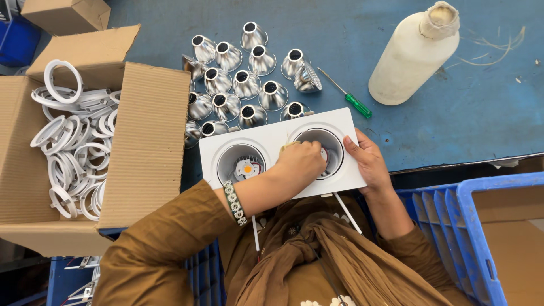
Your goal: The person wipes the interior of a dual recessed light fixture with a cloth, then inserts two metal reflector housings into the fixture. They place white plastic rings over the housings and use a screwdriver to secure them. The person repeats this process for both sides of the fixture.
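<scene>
A white rectangular twin downlight housing (272, 135) lies at the blue table's near edge, with two round openings. The left opening (241, 163) shows a small LED chip and wires. My left hand (301, 163) reaches into the right opening (326, 148), fingers bunched against something inside; what it pinches is hidden. My right hand (369, 164) grips the housing's right edge, thumb on top. Thin white wires (347, 212) hang from the housing toward my lap.
Several shiny silver reflector cones (241, 85) stand behind the housing. A green-handled screwdriver (351, 101) and a white plastic bottle (412, 54) lie to the right. An open cardboard box of white rings (71, 147) sits left; a blue crate (462, 238) sits right.
</scene>
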